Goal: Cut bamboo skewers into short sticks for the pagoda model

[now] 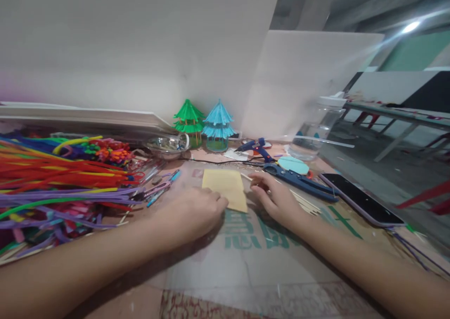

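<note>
My left hand (195,212) rests at the lower left edge of a yellow piece of paper (225,185), fingers bent and pressed together on it, thumb hidden. The paper lies flat on the clear mat. Just right of the paper is my right hand (276,198), its fingers loosely curved and apart from the thumb, with no held thing visible. Thin wooden sticks (307,205) lie behind and beside that hand; one pale tip shows left of its fingers.
At the back stand a green paper pagoda (189,117) and a blue one (218,119). Nearby are a glue gun (255,146), blue-handled cutters (302,183), a phone (360,199), a water jug (314,129), a metal bowl (167,146), pens (164,187) and colourful pipe cleaners (63,169).
</note>
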Demonstrator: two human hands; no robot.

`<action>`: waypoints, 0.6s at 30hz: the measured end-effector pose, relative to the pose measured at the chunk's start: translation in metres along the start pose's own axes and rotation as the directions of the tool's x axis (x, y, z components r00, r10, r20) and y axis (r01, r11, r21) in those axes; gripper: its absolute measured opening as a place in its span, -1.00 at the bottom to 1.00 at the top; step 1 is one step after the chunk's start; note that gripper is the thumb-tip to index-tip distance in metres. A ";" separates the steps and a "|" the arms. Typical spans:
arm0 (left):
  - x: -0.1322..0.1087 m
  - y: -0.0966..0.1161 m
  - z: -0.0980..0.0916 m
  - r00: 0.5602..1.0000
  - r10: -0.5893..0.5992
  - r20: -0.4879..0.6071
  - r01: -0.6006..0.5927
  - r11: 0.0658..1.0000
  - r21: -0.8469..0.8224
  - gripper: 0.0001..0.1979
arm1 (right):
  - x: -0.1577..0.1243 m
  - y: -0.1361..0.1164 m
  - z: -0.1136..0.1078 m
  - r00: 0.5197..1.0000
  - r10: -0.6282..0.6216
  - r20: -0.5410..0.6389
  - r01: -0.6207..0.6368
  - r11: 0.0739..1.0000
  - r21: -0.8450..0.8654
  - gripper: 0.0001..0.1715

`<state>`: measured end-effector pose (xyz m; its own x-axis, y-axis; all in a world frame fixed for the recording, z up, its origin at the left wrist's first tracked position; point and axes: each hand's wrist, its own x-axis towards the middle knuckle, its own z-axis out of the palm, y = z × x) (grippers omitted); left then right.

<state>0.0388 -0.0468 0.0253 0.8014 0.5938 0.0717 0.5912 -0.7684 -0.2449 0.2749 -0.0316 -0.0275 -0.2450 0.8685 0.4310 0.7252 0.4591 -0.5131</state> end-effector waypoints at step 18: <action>0.029 -0.071 0.020 0.986 -0.159 -0.051 0.162 0.983 0.081 -0.83 | 0.006 0.017 0.005 0.999 0.032 -0.036 -0.031 0.999 0.031 -0.67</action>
<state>0.0184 0.0293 0.0250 0.7010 0.6953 0.1586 0.7042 -0.6397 -0.3080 0.2830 -0.0180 -0.0376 -0.1986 0.8754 0.4408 0.7119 0.4380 -0.5490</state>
